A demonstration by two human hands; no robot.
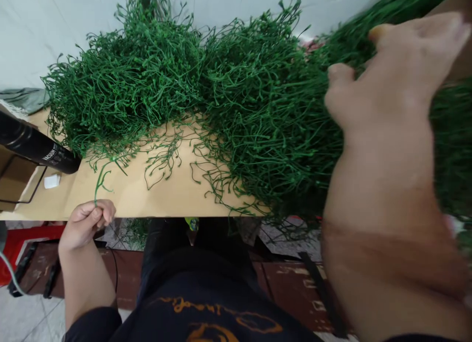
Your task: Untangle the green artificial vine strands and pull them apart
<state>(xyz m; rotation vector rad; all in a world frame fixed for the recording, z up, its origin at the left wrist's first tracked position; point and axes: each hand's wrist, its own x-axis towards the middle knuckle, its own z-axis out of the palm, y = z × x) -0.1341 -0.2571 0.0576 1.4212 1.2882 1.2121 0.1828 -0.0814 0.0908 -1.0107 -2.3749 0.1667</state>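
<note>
My left hand (94, 216) is closed at the table's front edge, with the thumb against the fingers. A thin branched green plastic stem (99, 182) stands up out of that grip. My right hand (398, 66) is stretched out at the upper right, above the green stems there, with its fingers extended and slightly blurred. Something orange-yellow shows at one fingertip. No object is visible in this hand. Two big heaps of artificial green stems with small bud tips, a left heap (129, 81) and a right heap (273, 110), lie on the tan tabletop (121, 194).
A black cylinder marked VACUUM (40, 145) leans in from the left, beside a small white piece (52, 181). Grey cloth (27, 100) lies at the far left, near the white wall (236, 5). Below the table's edge is a brown bench (127, 273). Loose stems hang over the edge.
</note>
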